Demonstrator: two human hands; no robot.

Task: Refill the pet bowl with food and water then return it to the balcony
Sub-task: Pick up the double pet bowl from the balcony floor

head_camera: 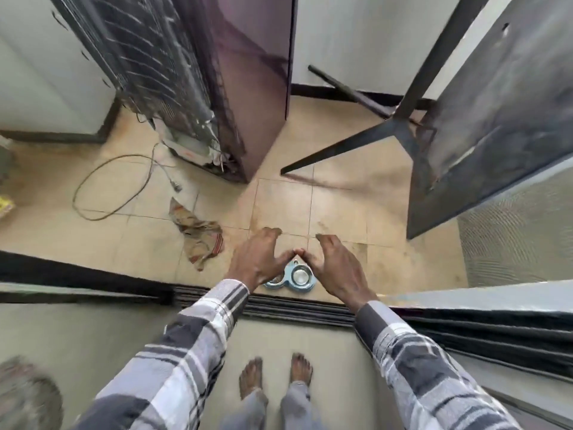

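A light-blue double pet bowl (299, 279) with steel cups lies on the beige tiled balcony floor, just past the dark sliding-door track (279, 308). Both my hands hang in the air above it, palms down, fingers loosely bent, thumbs nearly touching. My left hand (259, 262) covers the bowl's left cup in the picture. My right hand (336, 265) is over its right side. Neither hand holds anything. What the cups hold cannot be made out.
An old fridge (198, 88) with its coil side exposed stands ahead left, its cable (108, 187) looped on the tiles. A crumpled cloth (200, 235) lies left of the bowl. A dark metal stand (381, 131) and a leaning panel (483, 119) are on the right. My bare feet (276, 375) stand inside.
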